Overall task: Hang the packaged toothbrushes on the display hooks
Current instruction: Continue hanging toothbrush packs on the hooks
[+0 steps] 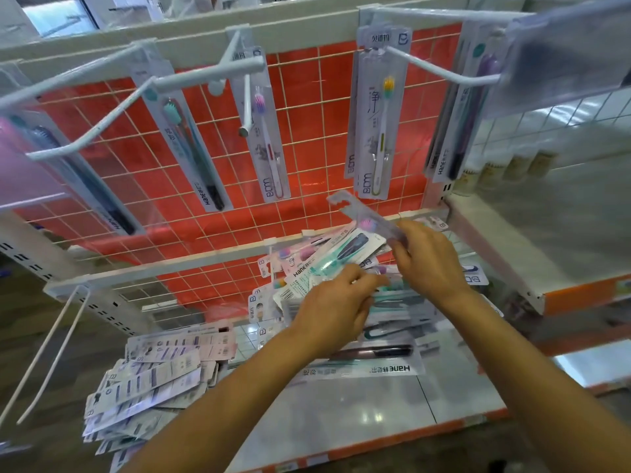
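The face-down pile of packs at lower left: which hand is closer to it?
Left. The left hand grips a bundle of packs up and right of the face-down pile; the right hand is farther right, pinching a pink-bristled pack.

White glossy shelf (392, 404) with an orange front edge (375, 442), carrying loose toothbrush packs in two groups.

On its left end lies a fanned stack of packs (153, 377), printed backs up, overlapping one another and partly jutting past the front edge. Towards the back right sits a jumbled heap of packs (327, 264), face up and crossing at all angles, teal, dark and pink brushes showing through the clear blisters. One long pack (368, 368) marked Hane lies flat at the heap's near side, its lettering upside down to the camera. The stretch of shelf between this pack and the orange edge mirrors the ceiling lights.
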Available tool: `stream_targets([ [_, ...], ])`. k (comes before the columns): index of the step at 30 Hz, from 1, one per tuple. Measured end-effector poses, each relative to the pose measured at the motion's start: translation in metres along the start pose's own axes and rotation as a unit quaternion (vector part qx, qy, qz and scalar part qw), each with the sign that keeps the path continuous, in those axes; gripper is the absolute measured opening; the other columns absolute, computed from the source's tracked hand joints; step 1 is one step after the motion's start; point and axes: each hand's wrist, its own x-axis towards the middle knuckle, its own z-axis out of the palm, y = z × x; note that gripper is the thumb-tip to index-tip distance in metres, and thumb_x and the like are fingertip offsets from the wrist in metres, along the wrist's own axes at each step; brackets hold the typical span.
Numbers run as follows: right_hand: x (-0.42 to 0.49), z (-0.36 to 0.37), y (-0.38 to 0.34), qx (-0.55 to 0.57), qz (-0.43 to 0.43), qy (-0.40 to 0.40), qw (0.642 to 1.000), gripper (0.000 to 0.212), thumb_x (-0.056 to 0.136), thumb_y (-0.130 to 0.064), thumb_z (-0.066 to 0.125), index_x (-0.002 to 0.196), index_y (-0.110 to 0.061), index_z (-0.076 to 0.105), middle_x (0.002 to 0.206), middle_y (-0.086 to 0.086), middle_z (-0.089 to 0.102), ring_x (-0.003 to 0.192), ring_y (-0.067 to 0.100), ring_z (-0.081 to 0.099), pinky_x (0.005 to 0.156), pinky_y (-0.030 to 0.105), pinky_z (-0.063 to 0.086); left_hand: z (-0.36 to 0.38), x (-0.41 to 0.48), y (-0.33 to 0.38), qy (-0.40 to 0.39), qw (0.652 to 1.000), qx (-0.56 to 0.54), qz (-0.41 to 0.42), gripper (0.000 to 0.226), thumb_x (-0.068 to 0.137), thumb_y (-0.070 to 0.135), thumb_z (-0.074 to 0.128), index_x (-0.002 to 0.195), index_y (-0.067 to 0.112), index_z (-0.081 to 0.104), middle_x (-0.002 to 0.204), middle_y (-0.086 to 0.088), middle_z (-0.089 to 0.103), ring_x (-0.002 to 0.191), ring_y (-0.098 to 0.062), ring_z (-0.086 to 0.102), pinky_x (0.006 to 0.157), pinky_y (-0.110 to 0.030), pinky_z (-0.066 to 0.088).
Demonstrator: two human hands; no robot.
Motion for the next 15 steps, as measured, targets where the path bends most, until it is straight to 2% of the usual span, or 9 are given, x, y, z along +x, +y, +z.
stream_targets([
  [3, 0.009, -0.007, 0.0, 0.033, 0.016, 0.035, 0.999, 0.01, 0.093, -0.012, 0.057, 0.09, -0.003, 0.058, 0.076, 0.012, 0.057, 0.069, 0.029, 0.047, 0.061, 0.031, 0.02, -0.017, 0.001, -0.008, 0.021, 0.999, 0.006, 0.031, 0.029, 0.092, 0.019, 0.052, 0.12, 0.024, 0.058, 0.11, -0.002, 0.061, 0.078, -0.022, 0.062, 0.056, -0.031, 0.052],
  [6, 0.013, -0.012, -0.002, 0.073, 0.032, 0.032, 0.996, 0.012, 0.093, -0.014, 0.056, 0.088, -0.004, 0.058, 0.065, -0.001, 0.048, 0.058, 0.021, 0.039, 0.056, 0.033, 0.017, -0.03, 0.001, -0.024, 0.037, 0.999, -0.032, 0.007, 0.025, 0.089, 0.013, 0.05, 0.105, 0.015, 0.068, 0.101, -0.002, 0.067, 0.085, -0.018, 0.063, 0.069, -0.035, 0.055],
  [8, 0.014, -0.01, -0.002, 0.095, 0.045, 0.022, 0.994, 0.014, 0.095, -0.016, 0.055, 0.083, -0.009, 0.053, 0.061, -0.007, 0.045, 0.055, 0.01, 0.04, 0.05, 0.027, 0.023, -0.037, 0.0, -0.035, 0.067, 0.994, -0.071, -0.043, 0.02, 0.088, 0.012, 0.054, 0.1, 0.013, 0.07, 0.095, 0.001, 0.068, 0.083, -0.008, 0.059, 0.072, -0.033, 0.053],
  [10, 0.015, -0.008, -0.004, 0.104, 0.051, 0.017, 0.993, 0.015, 0.096, -0.02, 0.053, 0.084, -0.01, 0.053, 0.064, -0.008, 0.047, 0.057, 0.01, 0.043, 0.048, 0.018, 0.026, -0.045, -0.003, -0.04, 0.055, 0.983, -0.122, -0.129, 0.015, 0.089, 0.022, 0.065, 0.104, 0.018, 0.065, 0.099, 0.006, 0.063, 0.081, 0.0, 0.056, 0.068, -0.025, 0.05],
  [12, 0.017, -0.006, -0.011, 0.128, 0.056, 0.021, 0.99, 0.018, 0.097, -0.025, 0.052, 0.091, -0.009, 0.055, 0.072, -0.001, 0.055, 0.065, 0.018, 0.049, 0.051, 0.015, 0.03, -0.05, -0.008, -0.043, 0.019, 0.968, -0.162, -0.19, 0.038, 0.081, 0.037, 0.077, 0.112, 0.028, 0.057, 0.107, 0.009, 0.058, 0.088, -0.003, 0.06, 0.068, -0.017, 0.05],
  [13, 0.018, -0.006, -0.014, 0.155, 0.061, 0.025, 0.986, 0.019, 0.097, -0.027, 0.052, 0.095, -0.009, 0.057, 0.077, 0.003, 0.059, 0.069, 0.02, 0.053, 0.054, 0.016, 0.036, -0.051, -0.01, -0.043, 0.003, 0.964, -0.168, -0.204, 0.05, 0.076, 0.042, 0.08, 0.116, 0.033, 0.052, 0.11, 0.009, 0.055, 0.093, -0.006, 0.06, 0.07, -0.017, 0.052],
  [15, 0.02, -0.005, -0.021, 0.237, 0.088, 0.019, 0.967, 0.017, 0.097, -0.031, 0.052, 0.099, -0.016, 0.059, 0.089, 0.007, 0.065, 0.081, 0.023, 0.06, 0.067, 0.029, 0.048, -0.054, -0.012, -0.041, -0.004, 0.957, -0.195, -0.214, 0.063, 0.072, 0.038, 0.084, 0.121, 0.038, 0.045, 0.114, 0.006, 0.052, 0.098, -0.011, 0.061, 0.073, -0.021, 0.055],
])
